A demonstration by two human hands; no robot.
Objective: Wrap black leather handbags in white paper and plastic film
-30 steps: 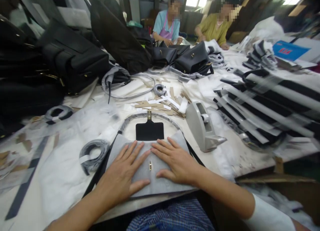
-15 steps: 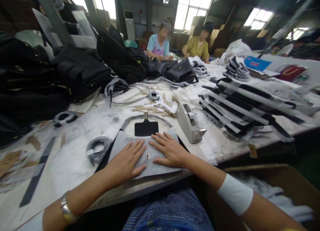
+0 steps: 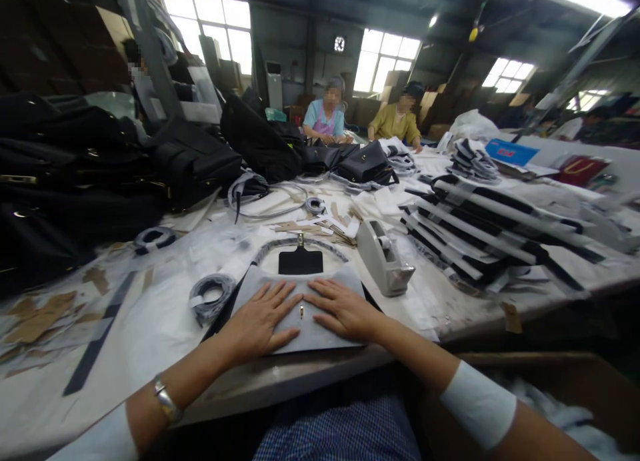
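My left hand (image 3: 260, 320) and my right hand (image 3: 343, 308) lie flat, fingers spread, on a grey sheet of wrapping (image 3: 345, 278) that covers a bag at the table's near edge. A small gold clasp (image 3: 301, 310) pokes through the sheet between my fingertips. Beyond the hands a black flap (image 3: 301, 262) with a gold fitting sticks out from under the sheet, and a wrapped strap (image 3: 273, 246) arcs around it.
A grey tape dispenser (image 3: 383, 258) stands right of the bag. Coiled straps (image 3: 210, 294) lie left. Black bags (image 3: 195, 158) pile at the left and back. Wrapped black strips (image 3: 480, 231) fill the right. Two people (image 3: 325, 118) work at the far end. A cardboard box (image 3: 550, 388) sits below right.
The camera has tilted upward, showing more of the hall. Both hands stay flat on the grey sheet.
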